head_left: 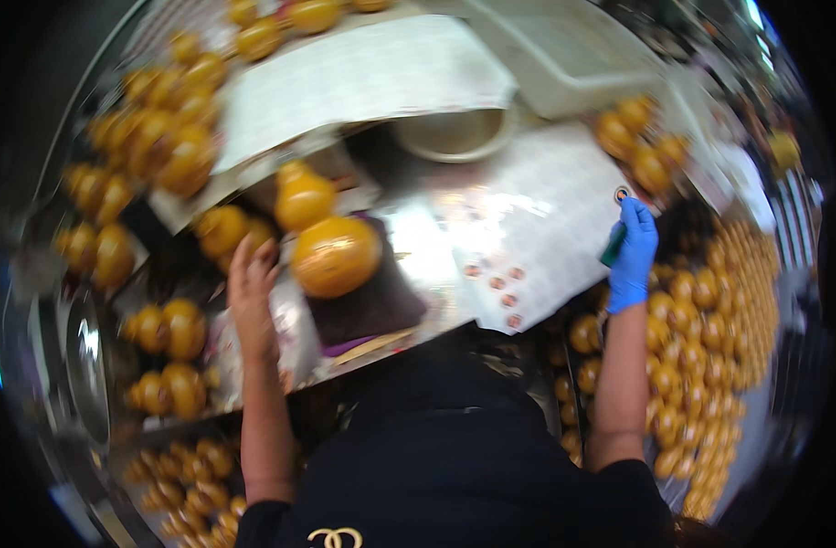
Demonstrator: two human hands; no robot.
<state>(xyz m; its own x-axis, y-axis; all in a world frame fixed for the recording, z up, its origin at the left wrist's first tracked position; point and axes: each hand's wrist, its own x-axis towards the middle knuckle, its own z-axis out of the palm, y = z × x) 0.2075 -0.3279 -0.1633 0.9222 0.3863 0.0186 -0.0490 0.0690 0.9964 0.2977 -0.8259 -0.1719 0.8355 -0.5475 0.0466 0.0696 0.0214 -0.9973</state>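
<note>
Presently the right hand [633, 256], in a blue glove, is reaching out over the far right edge of a white sticker sheet [537, 219] lying on the shiny worktop [418, 247]. Its fingers [630, 215] are pinching closed on a small round sticker [622, 194], which is sitting just beyond the fingertips, on the far side. A dark green object is tucked in the palm; what it is cannot be told.

The left hand [251, 292], bare, is resting on the left side with its fingers spread loosely and holding nothing. It is lying just left of a large orange fruit [336, 256], near but apparently not touching; a second fruit [301, 196] is sitting just beyond that one.

The sticker is lying well to the right of the large fruit, with the sheet between them. The left hand is the nearer to the fruit, the right the nearer to the sticker. Heaps of smaller orange fruit [710, 320] are lying at the right.
</note>
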